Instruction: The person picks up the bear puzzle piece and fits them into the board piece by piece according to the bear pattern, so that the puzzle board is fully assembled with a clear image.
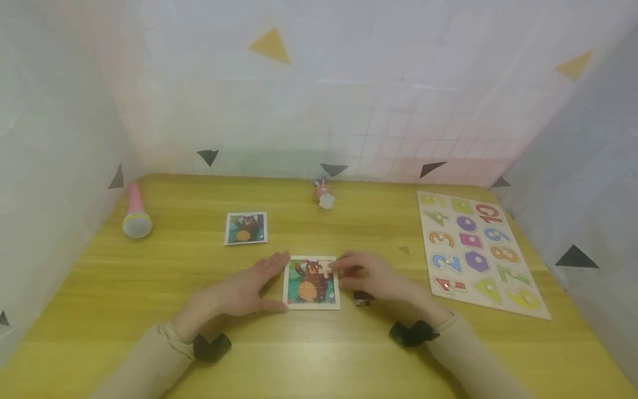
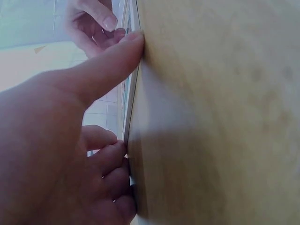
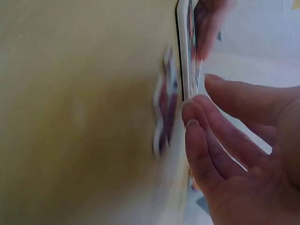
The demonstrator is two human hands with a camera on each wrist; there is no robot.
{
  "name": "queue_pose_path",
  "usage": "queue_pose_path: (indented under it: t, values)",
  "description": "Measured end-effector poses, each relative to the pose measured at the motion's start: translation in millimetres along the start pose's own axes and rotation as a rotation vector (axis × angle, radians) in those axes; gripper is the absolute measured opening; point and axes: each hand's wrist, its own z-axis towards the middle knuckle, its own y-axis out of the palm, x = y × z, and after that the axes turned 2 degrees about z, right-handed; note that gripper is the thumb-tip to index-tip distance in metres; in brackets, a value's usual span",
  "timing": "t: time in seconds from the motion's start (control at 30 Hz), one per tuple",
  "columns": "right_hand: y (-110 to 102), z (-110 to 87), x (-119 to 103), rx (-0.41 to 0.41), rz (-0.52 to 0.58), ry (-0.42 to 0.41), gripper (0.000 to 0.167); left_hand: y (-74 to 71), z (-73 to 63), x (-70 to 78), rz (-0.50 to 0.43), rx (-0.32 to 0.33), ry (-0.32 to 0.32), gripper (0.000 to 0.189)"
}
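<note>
A small bear jigsaw puzzle [image 1: 310, 285] in a pale frame lies flat on the table. Bare pale wood shows at its upper right part. My left hand [image 1: 244, 288] rests along the frame's left side, thumb at the lower corner and fingers at the upper one. At the puzzle's upper right, my right hand [image 1: 371, 274] touches the edge with its fingertips. In the right wrist view its thumb [image 3: 253, 98] stands apart from the fingers, and no piece shows between them. Loose brown puzzle pieces [image 1: 364, 299] lie just below the right hand.
Behind the puzzle lies a matching bear picture card [image 1: 246, 228]. A pink toy microphone [image 1: 135, 213] is at the far left and a small pink figure [image 1: 324, 194] at the back. To the right lies a number and shape board [image 1: 480, 255].
</note>
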Motion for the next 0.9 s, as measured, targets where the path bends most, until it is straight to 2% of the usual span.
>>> queue_pose_path:
  t: [0.17, 0.37, 0.5, 0.67, 0.9]
  values:
    - [-13.5, -13.6, 8.2, 0.011, 0.002, 0.028, 0.03, 0.2, 0.6, 0.4, -0.004, 0.007, 0.011, 0.102]
    - [-21.6, -29.0, 14.3, -0.037, -0.013, 0.039, 0.028, 0.6, 0.7, 1.1, -0.006, 0.001, 0.012, 0.101]
    - [-25.4, -36.4, 18.4, -0.038, -0.013, 0.035, 0.027, 0.8, 0.3, 0.2, -0.003, 0.003, 0.009, 0.102]
    - [-26.6, -39.8, 20.6, -0.045, -0.013, 0.025, 0.029, 0.8, 0.0, 0.2, -0.007, 0.002, 0.001, 0.103]
    - [-19.1, -38.3, 15.5, -0.095, -0.093, 0.025, 0.033, 0.8, -0.4, 1.2, -0.017, 0.002, 0.01, 0.102]
